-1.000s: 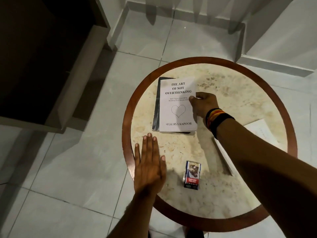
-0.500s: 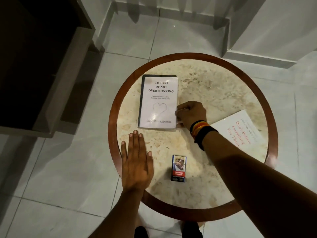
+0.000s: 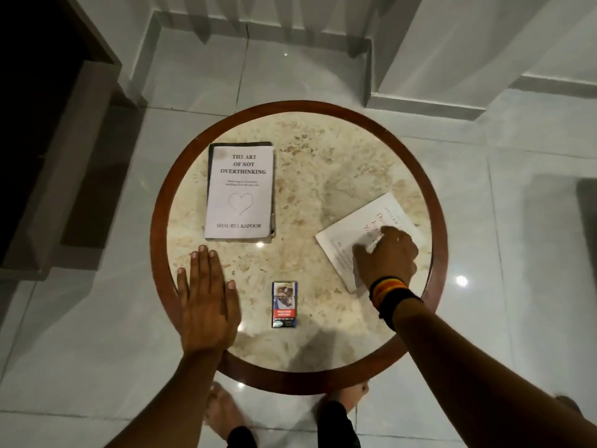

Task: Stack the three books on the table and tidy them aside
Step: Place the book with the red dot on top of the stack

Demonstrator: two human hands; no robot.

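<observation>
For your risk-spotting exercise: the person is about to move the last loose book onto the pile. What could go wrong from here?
1. The loose book lies close to the table rim; the right hand lies flat on it, so a careless slide might tip it off.
2. The pile already looks uneven, a dark book showing under the white one; a third could sit crooked.
3. The small pack lies near the path and might get knocked.

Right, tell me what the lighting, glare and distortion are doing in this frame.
Head view: dim, warm light; small glare spots on the floor tiles and one on the table below the white book. The right hand hides part of the angled book's title. Wide-angle lens bends the wall lines near the edges. The pack label is too small to read.
</observation>
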